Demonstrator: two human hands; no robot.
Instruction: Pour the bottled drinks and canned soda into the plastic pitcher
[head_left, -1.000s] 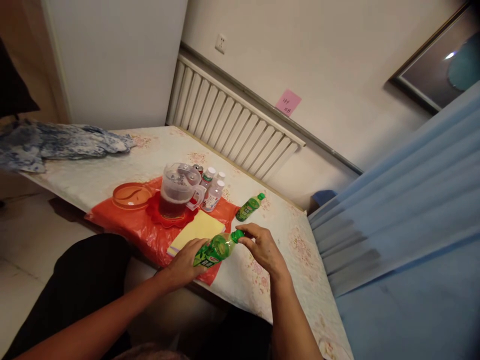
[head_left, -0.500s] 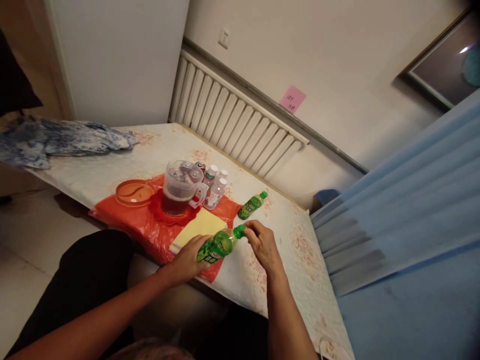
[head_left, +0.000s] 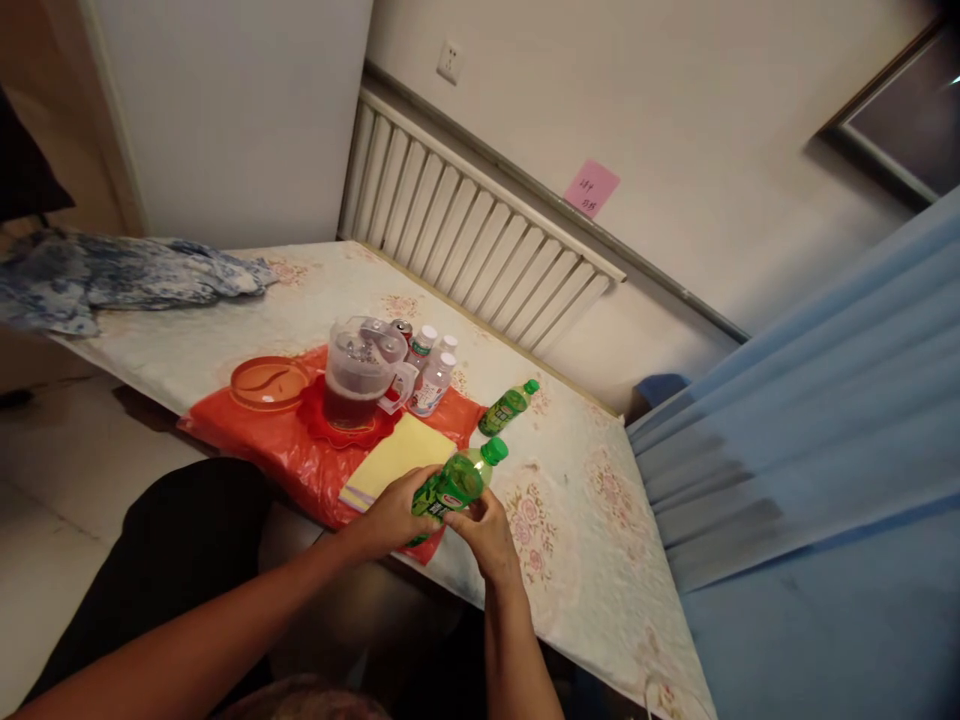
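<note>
A green-labelled drink bottle (head_left: 457, 482) with its green cap on is tilted in front of me, near the table's front edge. My left hand (head_left: 400, 512) wraps round its lower part from the left. From the right, my right hand (head_left: 484, 530) grips the bottle's side with thumb and fingers. Behind it a second green bottle (head_left: 507, 408) stands on the table. Left of the held bottle lies a yellow cloth (head_left: 401, 455), and a clear pitcher (head_left: 360, 375) of dark liquid stands on a red scalloped dish (head_left: 319, 425).
A red plastic sheet (head_left: 247, 440) lies under the pitcher and an orange round lid (head_left: 268, 385). Several small white-capped bottles (head_left: 433, 385) and a can (head_left: 402, 328) stand behind the pitcher. A patterned cloth (head_left: 142, 275) lies at the left, a radiator (head_left: 465, 225) behind, a blue curtain (head_left: 810, 420) at the right.
My right hand has moved from the bottle's cap down to its side. The bottle has shifted slightly right, with my left hand still round it.
</note>
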